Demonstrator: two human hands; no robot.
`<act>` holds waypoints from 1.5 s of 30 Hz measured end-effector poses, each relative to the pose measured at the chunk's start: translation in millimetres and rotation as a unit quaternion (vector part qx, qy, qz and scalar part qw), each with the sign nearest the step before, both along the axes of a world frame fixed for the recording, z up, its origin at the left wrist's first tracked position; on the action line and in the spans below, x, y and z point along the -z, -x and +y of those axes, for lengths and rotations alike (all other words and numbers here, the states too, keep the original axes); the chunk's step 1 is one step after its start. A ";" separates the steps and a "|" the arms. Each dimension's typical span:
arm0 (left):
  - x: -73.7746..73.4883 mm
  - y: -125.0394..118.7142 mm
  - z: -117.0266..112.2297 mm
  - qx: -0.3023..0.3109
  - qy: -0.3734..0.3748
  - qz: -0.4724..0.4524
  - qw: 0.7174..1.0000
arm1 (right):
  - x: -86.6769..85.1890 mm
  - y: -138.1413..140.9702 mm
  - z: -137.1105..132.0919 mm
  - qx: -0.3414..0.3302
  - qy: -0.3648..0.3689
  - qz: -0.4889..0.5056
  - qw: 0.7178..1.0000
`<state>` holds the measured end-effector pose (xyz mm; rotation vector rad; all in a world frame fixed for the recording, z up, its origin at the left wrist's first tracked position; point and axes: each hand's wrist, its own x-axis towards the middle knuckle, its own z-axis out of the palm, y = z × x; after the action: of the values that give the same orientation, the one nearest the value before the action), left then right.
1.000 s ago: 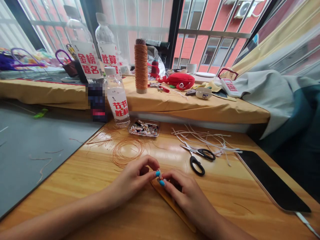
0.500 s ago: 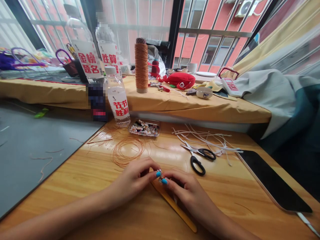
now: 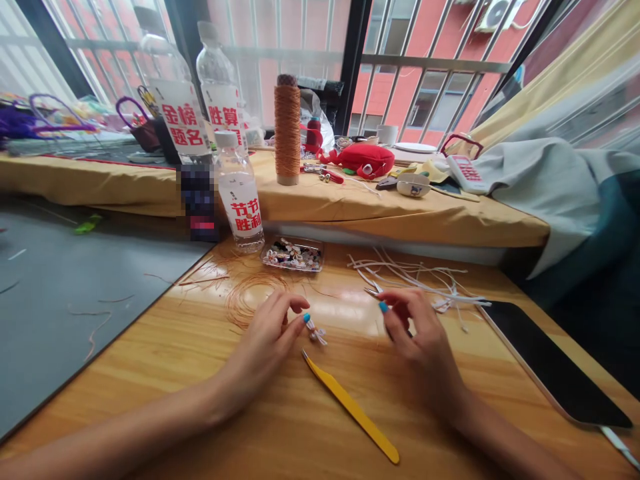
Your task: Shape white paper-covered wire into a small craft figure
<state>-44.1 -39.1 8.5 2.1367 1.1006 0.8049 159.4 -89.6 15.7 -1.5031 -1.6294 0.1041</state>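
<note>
A small piece of looped white cord (image 3: 319, 335) bound with orange thread is pinched at one end by my left hand (image 3: 277, 327), between thumb and index finger. A small greyish round bit shows on its lower side. My right hand (image 3: 417, 333) is closed over the scissors (image 3: 372, 291), with their silver blades sticking out to the left past the fingertips. Most of the black handles are hidden under this hand. Between my forearms, yellow tweezers (image 3: 350, 405) lie on the table, their metal tip just below the cord piece.
A clear tray (image 3: 293, 256) of small beads and a water bottle (image 3: 241, 207) stand at the back. Coiled orange wire or thread (image 3: 250, 300) lies left, white cords (image 3: 415, 273) behind my right hand, and a phone (image 3: 555, 363) at right. An orange thread spool (image 3: 287, 133) stands on the ledge.
My right hand has left the cord piece and moved right, onto the scissors. My left hand keeps the piece, slightly raised. The tweezers, partly covered before, now show fully.
</note>
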 end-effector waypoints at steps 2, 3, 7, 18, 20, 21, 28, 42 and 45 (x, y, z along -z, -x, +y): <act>-0.7 1.1 -0.8 0.012 -0.041 0.010 0.999 | -0.3 -20.3 9.2 0.042 -0.048 -0.034 0.997; -0.8 1.4 -1.3 0.025 -0.056 0.021 0.998 | -0.2 -30.5 13.5 0.053 -0.064 -0.057 0.995; 0.0 1.1 -3.3 0.074 -0.084 0.060 0.992 | -0.1 -46.5 15.6 0.051 -0.137 -0.152 0.978; 2.3 7.8 9.4 0.135 -0.256 0.132 0.948 | -17.9 39.6 -38.2 -0.346 0.224 -0.245 0.877; 2.8 9.2 15.0 0.140 -0.286 0.147 0.937 | -16.2 29.2 -33.5 -0.387 0.237 -0.143 0.880; 2.8 9.5 17.0 0.140 -0.291 0.147 0.935 | -14.1 24.4 -31.1 -0.393 0.240 -0.059 0.886; -1.4 7.4 15.7 0.223 -0.293 0.154 0.917 | -3.3 18.9 -17.0 -0.291 0.265 0.502 0.770; -7.3 9.0 13.3 0.286 -0.214 0.152 0.922 | -2.0 23.9 -13.2 -0.173 0.258 0.510 0.802; -6.6 9.3 13.8 0.293 -0.216 0.151 0.919 | -1.9 25.4 -12.0 -0.150 0.253 0.483 0.825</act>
<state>-53.4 -25.3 15.1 2.8266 0.3629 0.4639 134.0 -101.6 17.6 -1.1816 -0.9750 1.3423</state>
